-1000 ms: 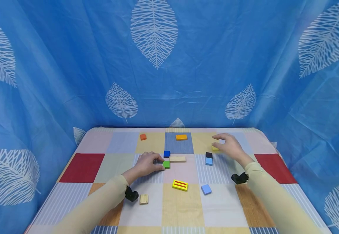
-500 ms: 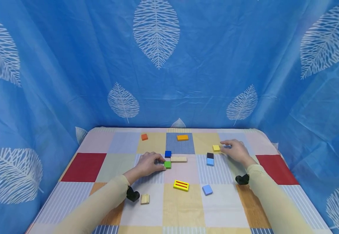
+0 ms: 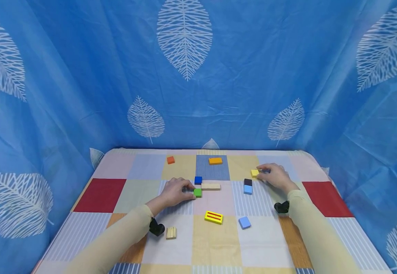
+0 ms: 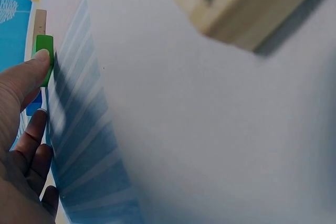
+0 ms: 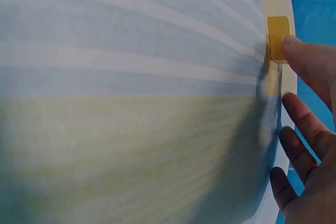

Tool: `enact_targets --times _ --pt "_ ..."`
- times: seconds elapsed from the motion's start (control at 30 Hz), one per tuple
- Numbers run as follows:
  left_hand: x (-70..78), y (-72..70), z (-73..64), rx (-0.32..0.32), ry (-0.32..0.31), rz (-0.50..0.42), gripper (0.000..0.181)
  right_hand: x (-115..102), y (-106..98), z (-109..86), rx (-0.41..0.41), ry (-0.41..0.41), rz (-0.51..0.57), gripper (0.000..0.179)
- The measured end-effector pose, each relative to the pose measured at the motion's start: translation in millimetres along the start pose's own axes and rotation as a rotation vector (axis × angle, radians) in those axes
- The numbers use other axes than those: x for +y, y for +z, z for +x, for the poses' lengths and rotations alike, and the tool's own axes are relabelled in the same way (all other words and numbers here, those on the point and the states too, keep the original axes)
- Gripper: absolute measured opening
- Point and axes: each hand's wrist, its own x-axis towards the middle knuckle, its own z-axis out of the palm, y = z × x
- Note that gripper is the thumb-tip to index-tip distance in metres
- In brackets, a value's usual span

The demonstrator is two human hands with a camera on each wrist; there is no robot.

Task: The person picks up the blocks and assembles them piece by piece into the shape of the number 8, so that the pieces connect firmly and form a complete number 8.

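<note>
My left hand (image 3: 176,193) touches the left side of a green block (image 3: 197,193) with its thumb (image 4: 41,56); the index fingertip (image 4: 35,116) lies near a blue block (image 3: 198,180). A long plain wooden block (image 3: 211,186) lies right beside these two. At the far right, my right hand (image 3: 276,177) has its thumb (image 5: 294,45) against a small yellow block (image 3: 255,173), and its other fingers are loosely spread with nothing in them. A black block (image 3: 248,182) and a light blue block (image 3: 248,189) lie end to end, nearer than the yellow one.
Towards the back lie a red-orange block (image 3: 170,160) and an orange block (image 3: 215,161). Nearer are a yellow block with red stripes (image 3: 213,217), a periwinkle block (image 3: 244,222) and a striped wooden block (image 3: 171,233). A blue curtain (image 3: 219,95) hangs beyond the patchwork tablecloth (image 3: 99,195).
My right hand has drawn back rightward from over the yellow block, then come slightly left so its thumb meets the block's right side. The left hand stays beside the green block.
</note>
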Motion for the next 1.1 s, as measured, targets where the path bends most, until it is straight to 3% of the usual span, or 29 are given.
enact_targets --times 1.1 --pt "2.6 0.9 -1.1 0.008 -0.02 -0.004 0.028 -0.1 1.5 -1.3 -0.006 0.017 -0.001 0.043"
